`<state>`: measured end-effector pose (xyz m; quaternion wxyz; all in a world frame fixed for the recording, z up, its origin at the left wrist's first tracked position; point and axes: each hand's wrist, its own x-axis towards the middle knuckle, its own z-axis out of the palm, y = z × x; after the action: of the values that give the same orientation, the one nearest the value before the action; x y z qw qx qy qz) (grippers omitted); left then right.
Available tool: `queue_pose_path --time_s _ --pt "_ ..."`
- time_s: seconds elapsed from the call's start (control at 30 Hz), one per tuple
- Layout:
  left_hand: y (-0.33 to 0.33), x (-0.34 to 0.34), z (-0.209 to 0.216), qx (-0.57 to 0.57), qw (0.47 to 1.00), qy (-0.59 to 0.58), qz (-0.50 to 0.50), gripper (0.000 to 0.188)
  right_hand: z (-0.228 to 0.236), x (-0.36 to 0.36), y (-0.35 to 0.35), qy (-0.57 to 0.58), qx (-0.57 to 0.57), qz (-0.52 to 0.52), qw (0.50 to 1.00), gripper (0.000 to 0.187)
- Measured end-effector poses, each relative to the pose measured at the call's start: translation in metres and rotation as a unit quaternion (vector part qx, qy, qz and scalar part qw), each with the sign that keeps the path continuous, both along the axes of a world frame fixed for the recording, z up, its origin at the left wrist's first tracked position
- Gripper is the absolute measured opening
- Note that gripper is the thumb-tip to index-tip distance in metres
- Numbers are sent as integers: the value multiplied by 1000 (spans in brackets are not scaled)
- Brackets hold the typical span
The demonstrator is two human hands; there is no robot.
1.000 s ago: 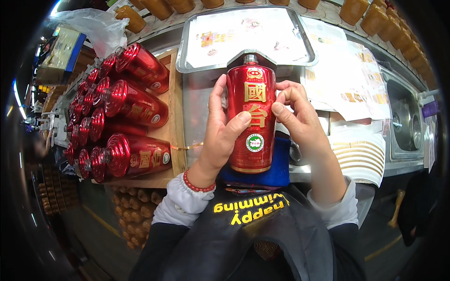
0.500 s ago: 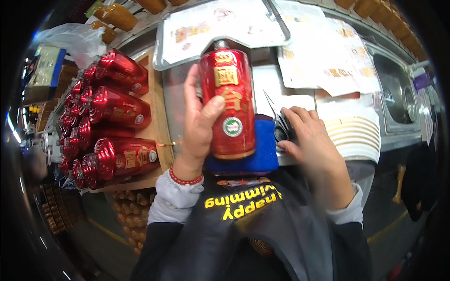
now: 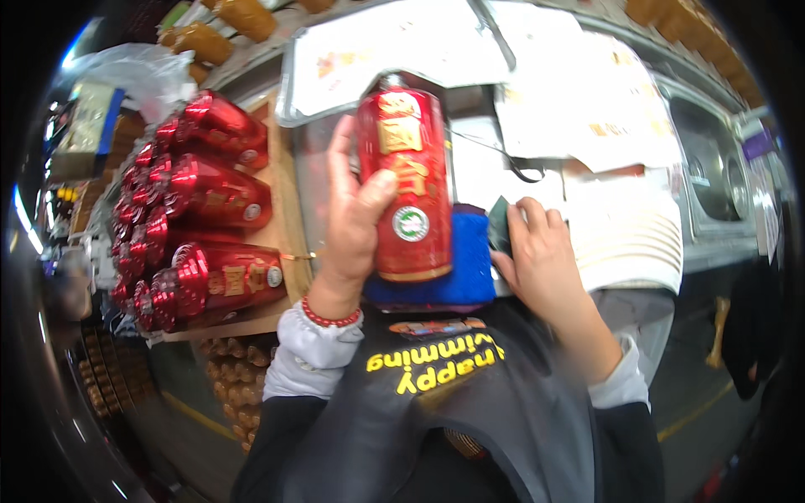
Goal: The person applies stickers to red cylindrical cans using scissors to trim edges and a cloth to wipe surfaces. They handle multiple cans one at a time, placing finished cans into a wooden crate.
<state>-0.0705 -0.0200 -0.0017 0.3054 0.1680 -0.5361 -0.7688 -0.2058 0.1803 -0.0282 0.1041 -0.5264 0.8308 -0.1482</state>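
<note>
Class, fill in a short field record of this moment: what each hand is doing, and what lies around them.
Left hand: grips the upright red bottle
Right hand: rests on a small dark item, too hidden to identify
Under bottle: blue cloth
Far left: red bottles lying stacked on a wooden board
Right side: stack of white plates

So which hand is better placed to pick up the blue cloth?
Probably the right hand: it is free and rests at the right edge of the blue cloth. The left hand is busy gripping the red bottle.

Red bottle (image 3: 407, 189) with gold characters; blue cloth (image 3: 465, 264).
</note>
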Motion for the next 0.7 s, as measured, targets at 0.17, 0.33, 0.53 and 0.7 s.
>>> queue_pose_path --time_s 0.17,0.33,0.53,0.7 --pt "-4 2 -4 34 999 13 -32 86 -10 -18 1 14 -126 -13 992 36" --pt "-2 3 -3 25 999 -4 -25 85 39 -28 -25 -373 -332 -99 861 15" --pt "-2 0 0 23 1000 -6 -11 85 47 -6 -78 -366 -329 -45 869 19" --pt "-2 1 0 23 999 5 -23 84 48 -13 -72 20 -405 131 905 22"
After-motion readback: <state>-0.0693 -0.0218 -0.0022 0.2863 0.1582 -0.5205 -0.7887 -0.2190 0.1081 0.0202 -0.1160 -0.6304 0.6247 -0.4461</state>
